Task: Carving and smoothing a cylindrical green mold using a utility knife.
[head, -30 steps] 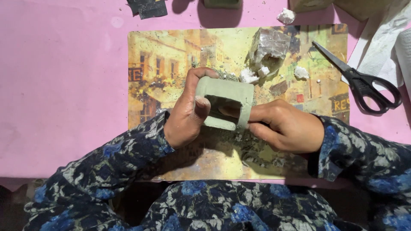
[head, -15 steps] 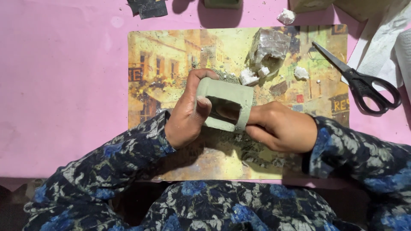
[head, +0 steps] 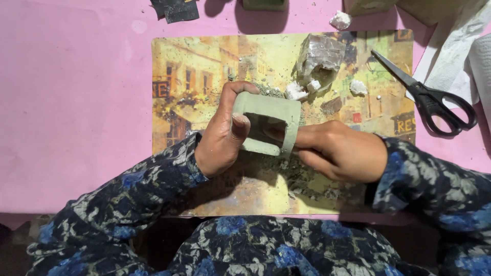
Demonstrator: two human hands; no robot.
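Frame piece: pale green rectangular frame (head: pixel 266 124) with an open middle, held just above the placemat, near its centre, tilted a little.
Left hand: left hand (head: pixel 222 135) grasps the frame's left side — fingers curled over the top edge, thumb pressed on the inner left wall.
Right hand: right hand (head: pixel 340 151) grips the frame's right wall; its fingertips reach into the opening from the right.
Placemat: printed placemat (head: pixel 194 82) showing a yellow street scene, lying flat on the pink table (head: pixel 71 102); grey-green crumbs (head: pixel 286 171) are scattered on it beneath the hands.
Lump: greyish wrapped lump (head: pixel 319 56) on the placemat's upper part, just beyond the frame, with small white bits (head: pixel 295 91) beside it.
Scissors: black-handled scissors (head: pixel 434 102) at the placemat's right edge — blades on the mat, handles on the table.
Paper: white crumpled paper (head: pixel 455 51) at the right, near the scissors.
Sleeves: dark blue floral sleeves (head: pixel 128 204) cover both forearms.
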